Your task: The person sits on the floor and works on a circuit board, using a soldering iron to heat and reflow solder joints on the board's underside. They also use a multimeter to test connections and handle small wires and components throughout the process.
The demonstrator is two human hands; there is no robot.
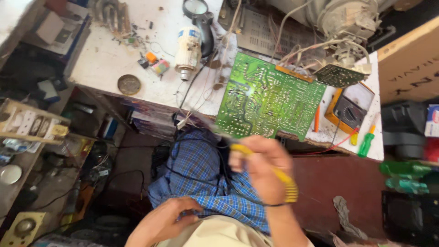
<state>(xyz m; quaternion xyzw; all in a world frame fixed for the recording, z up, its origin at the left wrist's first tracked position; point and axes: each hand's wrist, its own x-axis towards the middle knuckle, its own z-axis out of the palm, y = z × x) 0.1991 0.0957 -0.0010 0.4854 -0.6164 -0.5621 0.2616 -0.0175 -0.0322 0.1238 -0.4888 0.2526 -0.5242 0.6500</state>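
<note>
Right hand [261, 167] fingers gripping yellow-handled soldering iron [274, 171], tip up-left | green printed circuit board [270, 98] on counter [109, 59] just above | left hand [165, 219] fingers curled on blue checked cloth [201, 178], farther below.

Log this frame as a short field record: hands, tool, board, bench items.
right hand: blurred, gripping a yellow-handled tool, tip toward the board
left hand: low, resting on blue checked cloth
circuit board: green, flat on the bench edge, wires at its far side
meter: yellow, right of the board
screwdriver: green handle, by the meter
bench: white, stained
magnifier: far edge
</note>
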